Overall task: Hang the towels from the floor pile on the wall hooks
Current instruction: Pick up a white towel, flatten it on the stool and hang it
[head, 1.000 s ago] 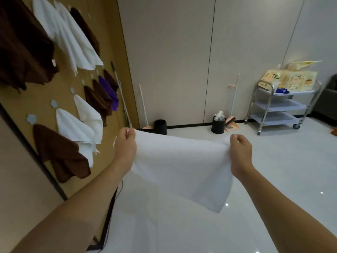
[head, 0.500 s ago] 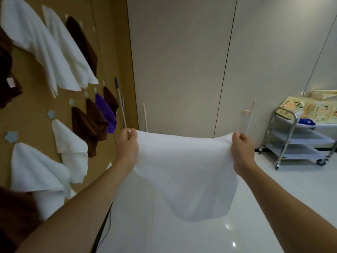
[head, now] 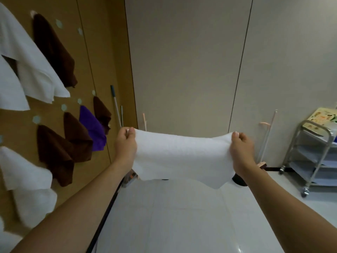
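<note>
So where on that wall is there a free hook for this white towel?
Bare hooks sit right of the top brown towel, and more above the purple towel. Lower left is crowded. Both hands hold the white towel.

Both arms stretched forward, level with each other. Left hand (head: 126, 143) pinches the white towel's (head: 182, 157) left top corner, right hand (head: 240, 147) grips its right top corner, knuckles up, well apart across it.

head view faces forward, perhaps slightly downward.
</note>
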